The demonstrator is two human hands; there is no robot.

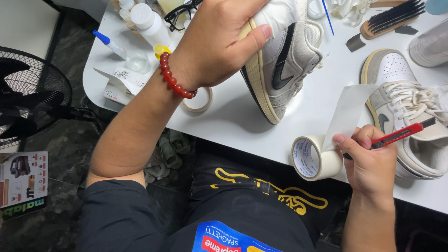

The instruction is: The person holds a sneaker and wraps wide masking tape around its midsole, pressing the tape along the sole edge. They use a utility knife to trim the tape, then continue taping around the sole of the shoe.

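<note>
The left hand (212, 44) grips a grey shoe (284, 60) above the white worktop (233, 116), fingers wrapped round its heel end, sole turned left, its long axis running top to bottom with the toe pointing down toward the person. The right hand (371, 161) holds a red box cutter (396, 136), pinching a strip off the tape roll (315, 158).

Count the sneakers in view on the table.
2: one sneaker held tilted in the left hand; a second sneaker lies on the white table by the right hand. None seems hidden.
</note>
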